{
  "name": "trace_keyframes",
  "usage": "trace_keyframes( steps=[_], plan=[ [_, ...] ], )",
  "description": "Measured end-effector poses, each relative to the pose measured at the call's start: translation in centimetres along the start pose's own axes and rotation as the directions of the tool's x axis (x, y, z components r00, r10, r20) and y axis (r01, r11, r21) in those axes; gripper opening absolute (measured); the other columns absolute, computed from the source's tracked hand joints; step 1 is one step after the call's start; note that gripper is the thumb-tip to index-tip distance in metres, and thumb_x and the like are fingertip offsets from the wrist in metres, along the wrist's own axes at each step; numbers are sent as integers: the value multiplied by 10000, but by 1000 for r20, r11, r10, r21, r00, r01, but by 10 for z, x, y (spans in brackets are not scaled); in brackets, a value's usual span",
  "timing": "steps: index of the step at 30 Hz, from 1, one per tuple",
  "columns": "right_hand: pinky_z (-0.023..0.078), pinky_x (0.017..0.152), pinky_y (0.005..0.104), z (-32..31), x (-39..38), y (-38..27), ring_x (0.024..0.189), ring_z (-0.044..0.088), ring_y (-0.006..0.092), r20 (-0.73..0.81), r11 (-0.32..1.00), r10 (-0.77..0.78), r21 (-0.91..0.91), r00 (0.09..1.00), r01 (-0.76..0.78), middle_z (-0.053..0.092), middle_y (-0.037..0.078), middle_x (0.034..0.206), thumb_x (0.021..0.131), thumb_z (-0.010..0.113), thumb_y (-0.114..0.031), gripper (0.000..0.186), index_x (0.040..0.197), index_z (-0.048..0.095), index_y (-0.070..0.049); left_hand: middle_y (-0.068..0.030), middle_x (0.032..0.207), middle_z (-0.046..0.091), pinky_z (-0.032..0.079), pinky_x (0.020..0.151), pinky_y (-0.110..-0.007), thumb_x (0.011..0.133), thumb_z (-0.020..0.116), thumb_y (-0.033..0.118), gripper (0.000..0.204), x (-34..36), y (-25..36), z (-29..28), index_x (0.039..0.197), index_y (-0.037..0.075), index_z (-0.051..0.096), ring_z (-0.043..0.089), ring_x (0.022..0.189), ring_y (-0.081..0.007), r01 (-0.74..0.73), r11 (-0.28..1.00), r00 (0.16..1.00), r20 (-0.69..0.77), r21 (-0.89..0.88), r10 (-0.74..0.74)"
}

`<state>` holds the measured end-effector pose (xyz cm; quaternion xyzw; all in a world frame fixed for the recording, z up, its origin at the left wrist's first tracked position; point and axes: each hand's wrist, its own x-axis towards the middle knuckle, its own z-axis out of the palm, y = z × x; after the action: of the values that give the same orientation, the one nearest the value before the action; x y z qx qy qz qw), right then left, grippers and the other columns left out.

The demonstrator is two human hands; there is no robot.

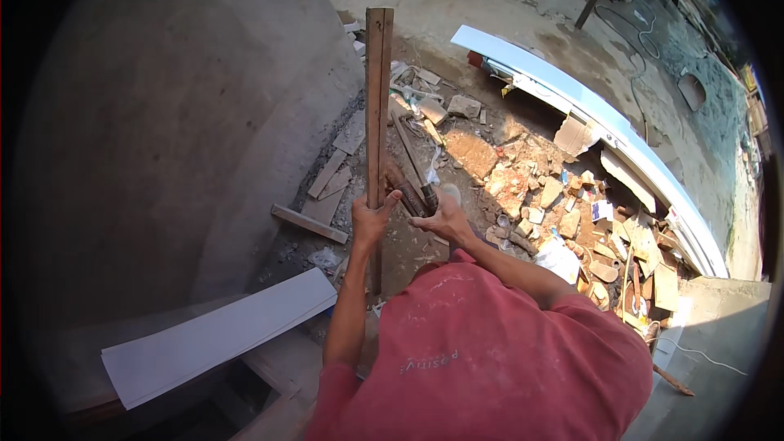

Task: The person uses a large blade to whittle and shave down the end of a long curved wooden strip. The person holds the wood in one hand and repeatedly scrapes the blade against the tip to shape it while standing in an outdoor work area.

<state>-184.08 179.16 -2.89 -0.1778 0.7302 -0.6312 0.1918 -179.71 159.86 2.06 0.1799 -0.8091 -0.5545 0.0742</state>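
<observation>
Wooden post (378,98) runs upright through the upper centre of the frame, gripped low down by the left hand (372,220); the right hand (445,219) is closed around a dark-handled tool (429,197) just beside it. The post seems only held, with no fixing visible, so the work looks unfinished; how much remains cannot be told. Rubble (551,190) covers the ground at right of centre, a grey wall (180,98) fills the upper left, and white panels (220,335) lie lower left.
</observation>
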Motion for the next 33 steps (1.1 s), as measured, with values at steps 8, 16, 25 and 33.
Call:
trace_keyframes(
  steps=[8, 16, 25, 33],
  plan=[
    [509, 557, 338, -146, 223, 72, 573, 629, 168, -80, 929, 318, -174, 945, -327, 645, 97, 672, 674, 816, -236, 376, 860, 601, 11, -3, 607, 501, 385, 441, -245, 965, 486, 653, 665, 123, -61, -27, 991, -4, 584, 493, 487, -85, 86, 978, 993, -61, -192, -99],
    [544, 584, 373, -288, 254, 200, 606, 700, 260, -470, 553, 655, -235, 591, -800, 687, 169, 645, 581, 809, -329, 439, 712, 675, 69, -5, 579, 467, 370, 409, -263, 1013, 450, 568, 578, 288, -43, -5, 891, 11, 546, 468, 460, -97, 208, 956, 963, -126, -209, -237],
    [525, 591, 464, -306, 290, 139, 789, 697, 322, -497, 240, 867, 471, -30, -849, 687, 233, 984, 586, 871, -336, 701, 1045, 636, 140, -7, 591, 466, 361, 414, -269, 1016, 429, 573, 574, 590, -40, 19, 867, 36, 568, 455, 475, -99, 235, 953, 968, 138, -190, -211],
    [498, 598, 422, -275, 352, 155, 668, 667, 208, -797, 466, 552, 48, 247, -884, 689, 142, 718, 626, 825, -374, 477, 850, 720, 33, 57, 719, 367, 306, 561, -254, 1074, 319, 493, 558, 818, 19, 67, 1162, 33, 622, 345, 625, -64, 27, 986, 964, 264, -167, 18]
  ],
)
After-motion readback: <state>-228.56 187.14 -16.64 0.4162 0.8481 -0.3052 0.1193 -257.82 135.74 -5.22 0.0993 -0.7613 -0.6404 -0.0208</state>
